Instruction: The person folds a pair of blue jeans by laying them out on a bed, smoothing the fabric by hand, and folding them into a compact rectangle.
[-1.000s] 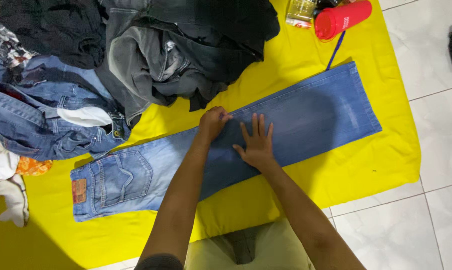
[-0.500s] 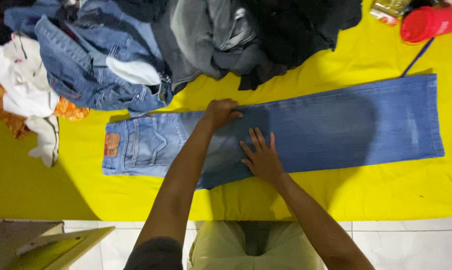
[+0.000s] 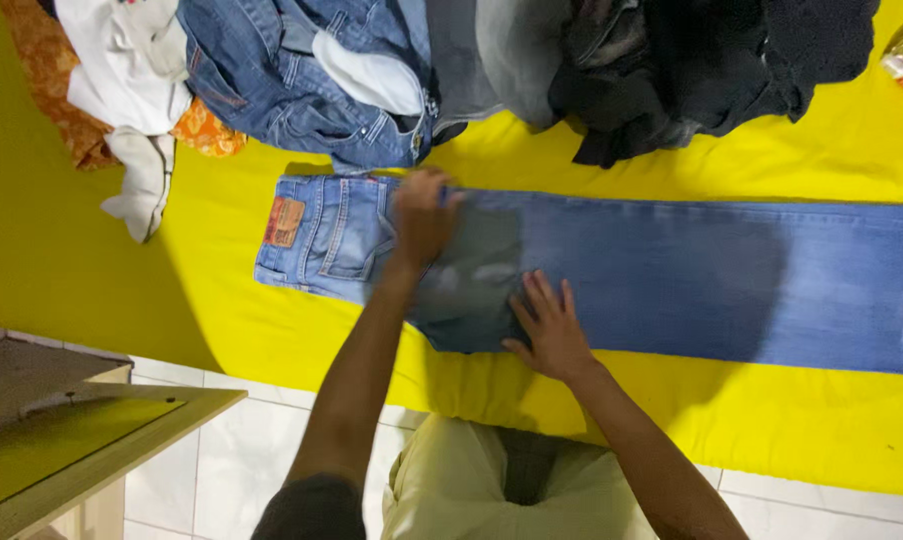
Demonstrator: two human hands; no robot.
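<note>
Blue jeans (image 3: 651, 270) flat on yellow cloth (image 3: 221, 300), folded lengthwise, long axis left-right, waist end left, legs running off frame right. Left hand (image 3: 423, 215) on jeans at upper edge, just right of back pocket (image 3: 349, 240) and brown patch (image 3: 285, 221); fingers curled toward that edge, pinch or mere press cannot be told. Right hand (image 3: 549, 325) on jeans near lower edge, right of left hand, palm down, fingers spread flat, pressing, gripping nothing. Left hand nearer waist end, right hand nearer legs; both around thigh section, fabric stretching away right from both. Left forearm reaching up from lower centre, nearly straight; right forearm angled in from lower right, wrist bent. Heap of clothes beyond jeans: denim pile (image 3: 301, 80) touching waist corner, dark garments (image 3: 711, 60) farther right, white garment (image 3: 131, 80) and orange fabric (image 3: 206, 135) left of denim pile. Wooden board (image 3: 71, 450) left and below jeans, off cloth, on tiled floor (image 3: 221, 470). Khaki lap (image 3: 471, 490) below jeans, between forearms.
</note>
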